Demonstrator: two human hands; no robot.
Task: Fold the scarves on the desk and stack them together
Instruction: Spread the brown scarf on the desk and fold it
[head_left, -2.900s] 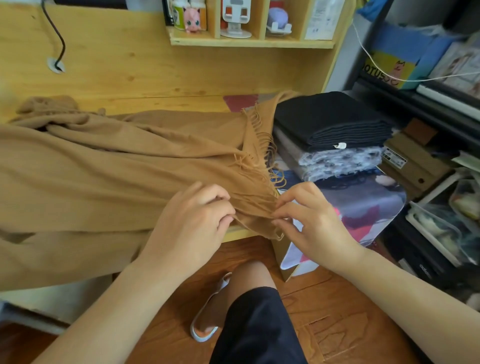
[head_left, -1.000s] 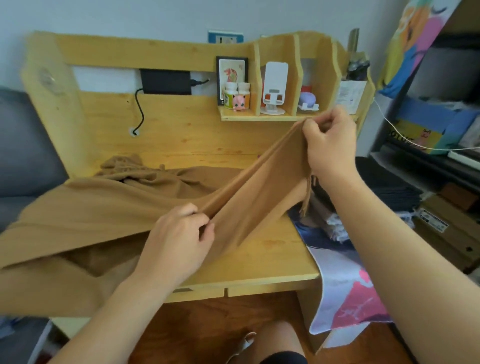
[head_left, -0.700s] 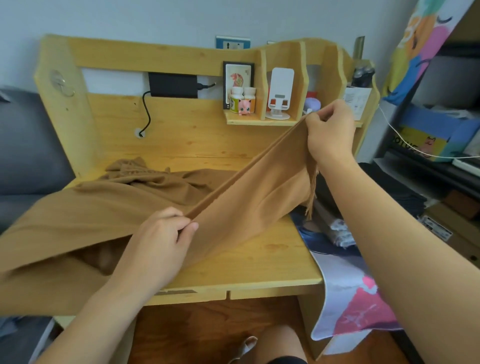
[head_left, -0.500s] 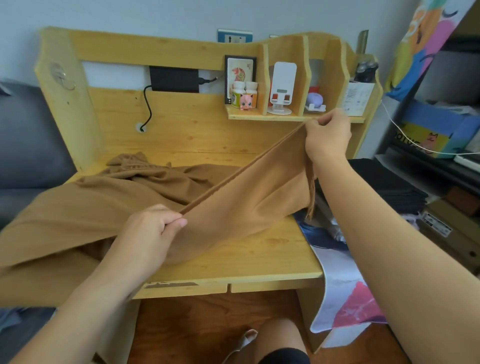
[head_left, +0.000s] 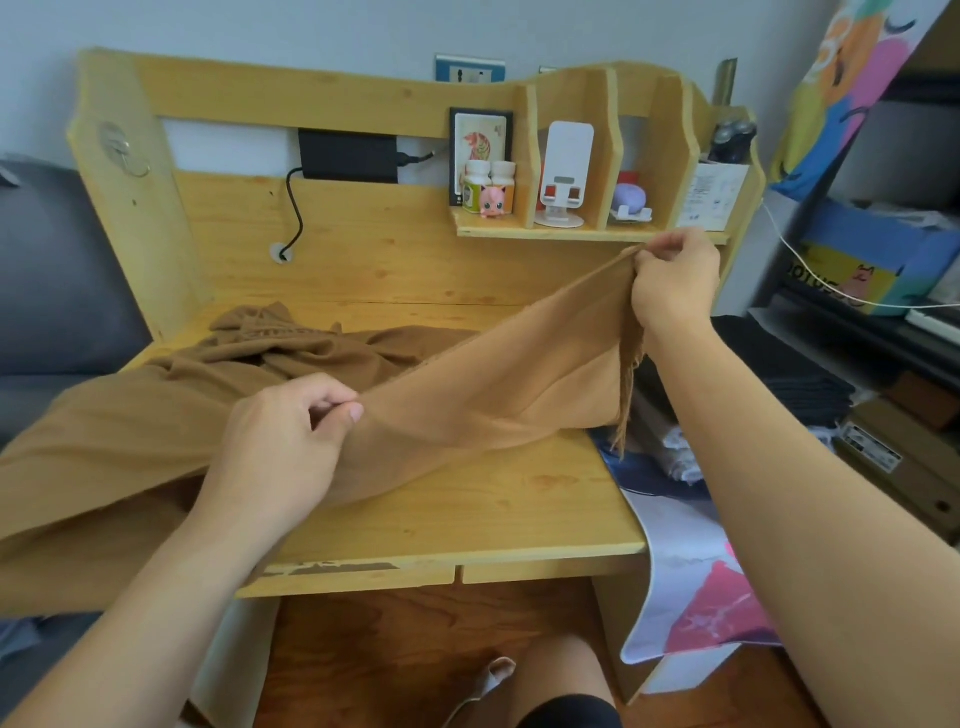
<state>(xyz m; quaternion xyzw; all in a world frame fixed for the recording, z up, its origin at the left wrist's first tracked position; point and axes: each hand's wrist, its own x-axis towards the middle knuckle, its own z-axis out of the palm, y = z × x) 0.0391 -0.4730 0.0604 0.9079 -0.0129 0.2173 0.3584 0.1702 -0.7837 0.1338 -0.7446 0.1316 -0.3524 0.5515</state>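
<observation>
Right hand (head_left: 675, 283), raised above the far right of the tabletop (head_left: 493, 499), pinches the fringed end of a camel-brown scarf (head_left: 483, 395) between thumb and fingertips just below the shelf (head_left: 587, 234). Left hand (head_left: 280, 447), lower and nearer the front edge, grips the same long edge of the cloth, fingers curled round it. Between the two hands the edge runs as a taut diagonal, with the held panel hanging beneath it and its fringe (head_left: 626, 395) dangling past the right side of the tabletop.

The rest of the scarf lies rumpled across the back left of the tabletop and spills over the left and front edges. To the right, partly hidden behind the right forearm, a dark folded scarf (head_left: 800, 374) sits on a paler patterned one (head_left: 680, 452); this appears to be the stack in progress.

Judged stage: straightening one end before the first fold.

Risks from here:
- The overhanging bulk at left may drag the cloth off the tabletop if the left hand slackens, since most of the weight seems to lie on that side.
- A pinch so near the corner could slip, dropping the fringed end.
- The bunched section at the back may be folded in with its wrinkles, giving an uneven bundle that would sit poorly on the stack.
- The fringe could snag or tuck under crookedly.
</observation>
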